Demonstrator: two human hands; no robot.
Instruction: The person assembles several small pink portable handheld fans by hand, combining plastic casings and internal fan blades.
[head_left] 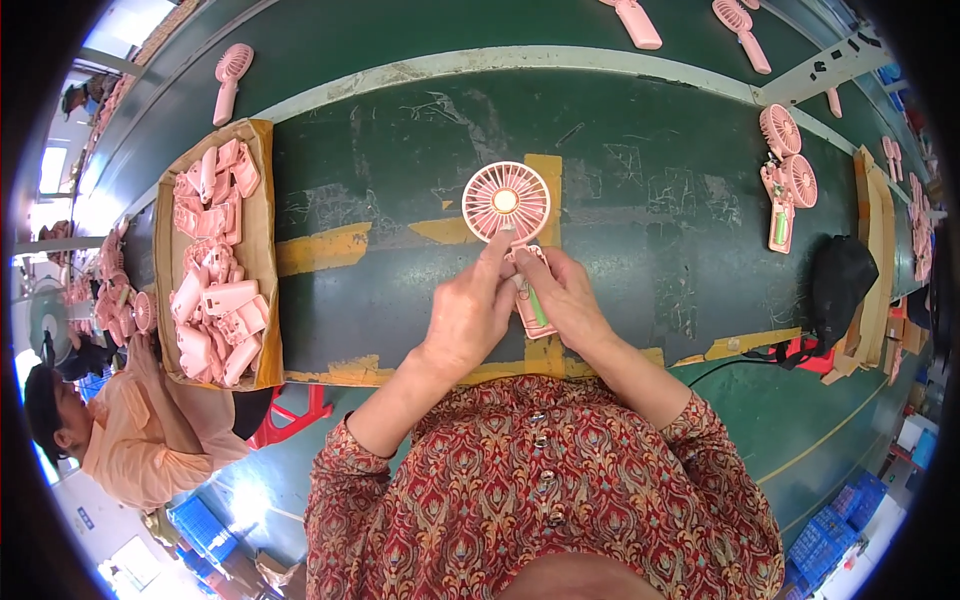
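Observation:
Between both hands, over the middle of the dark green bench, lies a pink handheld fan (506, 190) with a round grille and a pale centre. Its handle is uncovered, and a green battery (536, 306) shows inside. My left hand (467, 306) is closed on the fan from the left, its index finger stretched to the grille's lower edge. My right hand (566, 298) grips the handle from the right, thumb pressed near its top. The fingers hide the joint between grille and handle, so small parts there cannot be made out.
A cardboard box (266, 200) of pink plastic shells stands at the left. More open fans (781, 205) lie at the right, near a black bag (842, 280). Finished-looking fans (232, 80) rest beyond a raised pale rail (420, 68). A co-worker (140, 430) sits at far left.

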